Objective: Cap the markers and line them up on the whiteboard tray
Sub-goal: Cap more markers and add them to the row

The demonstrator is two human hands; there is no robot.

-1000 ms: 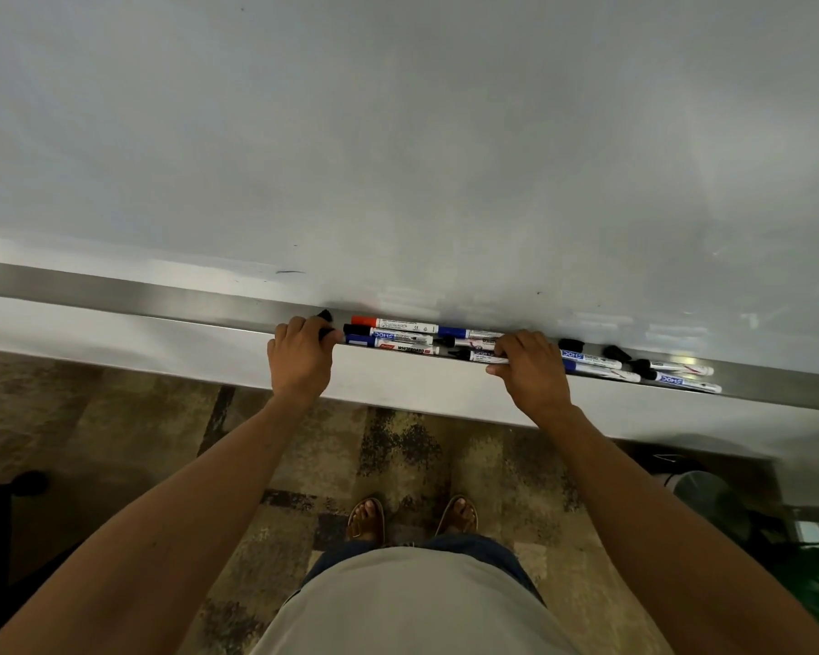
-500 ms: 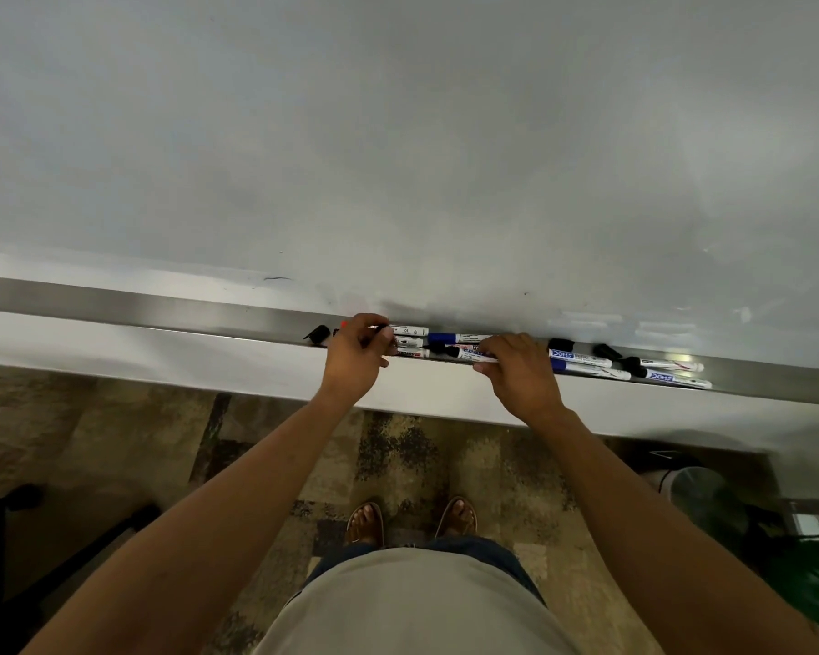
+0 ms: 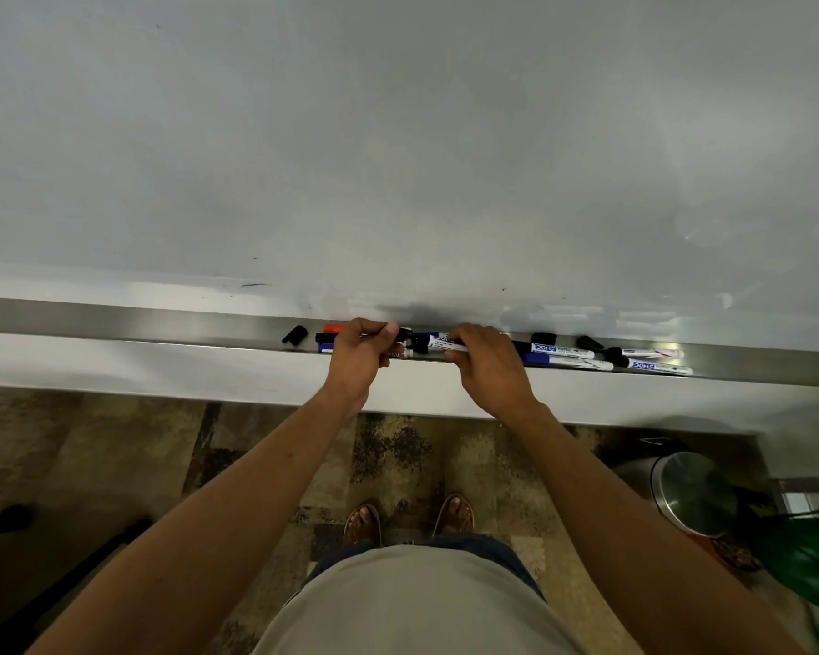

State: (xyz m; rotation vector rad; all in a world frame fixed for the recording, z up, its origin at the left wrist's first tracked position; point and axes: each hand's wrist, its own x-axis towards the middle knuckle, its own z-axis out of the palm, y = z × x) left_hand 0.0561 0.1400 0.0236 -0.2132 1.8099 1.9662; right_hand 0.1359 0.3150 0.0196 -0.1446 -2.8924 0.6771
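The steel whiteboard tray runs across the view under the whiteboard. My right hand is shut on a white marker whose dark end points left. My left hand pinches a small black cap just left of that end, almost touching it. Under my left hand lie capped markers, among them a red-capped marker and a black-capped marker. A loose black cap lies further left. To the right lie several more markers and two loose black caps.
A steel waste bin stands on the floor at the right, beside a green plant. A black chair base sits at the lower left. My sandalled feet stand on patterned carpet below the tray.
My left hand has moved right, away from the loose black cap at the left, to the middle of the tray. It now meets my right hand, which has lifted a marker slightly.
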